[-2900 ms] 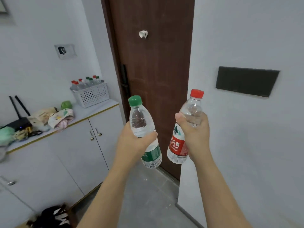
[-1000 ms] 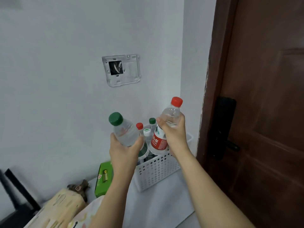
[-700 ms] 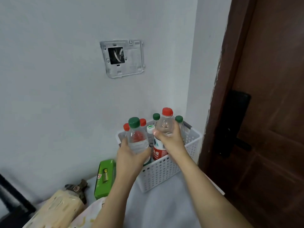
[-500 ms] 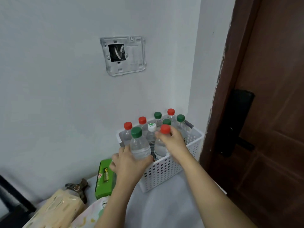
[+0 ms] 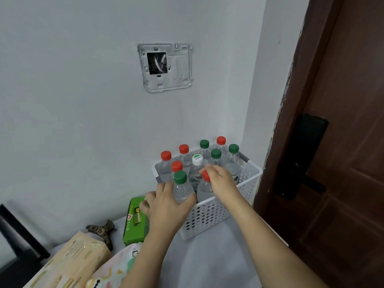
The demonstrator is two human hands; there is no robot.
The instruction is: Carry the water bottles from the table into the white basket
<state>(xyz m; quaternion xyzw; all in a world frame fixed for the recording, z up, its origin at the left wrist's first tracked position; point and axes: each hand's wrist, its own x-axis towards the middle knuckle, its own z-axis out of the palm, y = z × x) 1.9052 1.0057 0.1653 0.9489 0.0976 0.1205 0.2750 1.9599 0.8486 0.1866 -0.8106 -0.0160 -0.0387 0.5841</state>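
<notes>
A white perforated basket (image 5: 209, 219) stands on the pale cabinet top against the wall, holding several upright water bottles with red, green and white caps. My left hand (image 5: 166, 204) grips the shoulder of a green-capped bottle (image 5: 181, 185) standing low inside the basket's front left corner. My right hand (image 5: 220, 179) pinches the neck and cap of a red-capped bottle (image 5: 204, 190) that stands in the basket just right of the green-capped one. Both bottles' lower halves are hidden behind the basket wall.
A green battery box (image 5: 135, 221) stands just left of the basket. A tan packet (image 5: 72, 265) and a patterned pouch (image 5: 112, 271) lie at the lower left. A brown door (image 5: 342, 142) with a black handle (image 5: 301, 163) is close on the right. A bare switch plate (image 5: 165, 67) hangs on the wall above.
Both hands came to the basket and lowered the two bottles into its front side. The right hand slid up from the red-capped bottle's body to its cap.
</notes>
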